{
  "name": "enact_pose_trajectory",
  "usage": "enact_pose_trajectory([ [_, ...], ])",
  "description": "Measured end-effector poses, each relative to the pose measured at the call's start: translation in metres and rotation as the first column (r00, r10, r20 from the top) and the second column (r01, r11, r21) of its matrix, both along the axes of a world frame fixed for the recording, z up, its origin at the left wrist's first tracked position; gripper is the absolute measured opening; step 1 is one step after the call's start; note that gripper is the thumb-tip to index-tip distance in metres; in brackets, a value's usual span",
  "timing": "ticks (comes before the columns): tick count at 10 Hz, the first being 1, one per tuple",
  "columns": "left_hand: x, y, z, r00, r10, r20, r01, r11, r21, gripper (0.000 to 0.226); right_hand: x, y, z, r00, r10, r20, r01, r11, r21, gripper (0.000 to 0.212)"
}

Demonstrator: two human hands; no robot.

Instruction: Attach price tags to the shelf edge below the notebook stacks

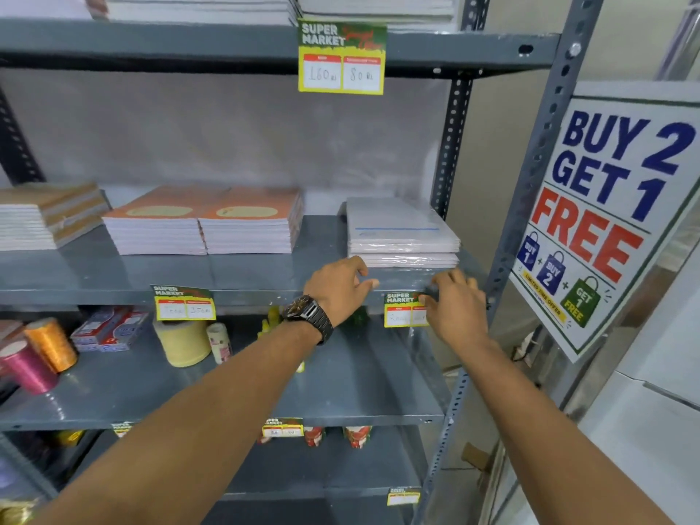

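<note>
A green and yellow price tag (402, 309) hangs on the grey shelf edge (265, 296) below the white wrapped notebook stack (401, 233). My right hand (456, 308) covers the tag's right part, and its fingers pinch a small dark thing, perhaps a clip, at the tag's top. My left hand (341, 288), with a dark watch on the wrist, rests on the shelf edge just left of the tag, fingers curled and holding nothing. Another tag (184, 303) hangs below the orange notebook stacks (204, 225). A third tag (342, 56) hangs from the shelf above.
A "Buy 2 Get 1 Free" poster (610, 217) hangs on the right upright. The shelf below holds thread spools (38, 354), tape rolls (183, 341) and small boxes. More notebooks (45, 214) lie at the far left. Lower shelves carry further tags.
</note>
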State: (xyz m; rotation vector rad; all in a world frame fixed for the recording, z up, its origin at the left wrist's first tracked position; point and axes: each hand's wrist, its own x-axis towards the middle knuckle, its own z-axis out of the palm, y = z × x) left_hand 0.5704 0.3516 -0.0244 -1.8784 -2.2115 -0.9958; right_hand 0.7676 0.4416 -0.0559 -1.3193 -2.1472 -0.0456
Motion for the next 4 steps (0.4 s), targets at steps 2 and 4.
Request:
enact_pose_trajectory([
  [2,-0.065,-0.057,0.009,0.993,0.077,-0.092,-0.070,0.995,0.076,0.022,-0.026,-0.073,0.022,0.884,0.248,-0.397,-0.256,0.966,0.034,0.007],
  [4,-0.151,-0.132,0.022,0.974,0.173,-0.145,-0.163,0.984,0.077,0.018,-0.061,-0.182,0.097,0.585,0.315,-0.748,-0.354,0.928,0.114,0.019],
])
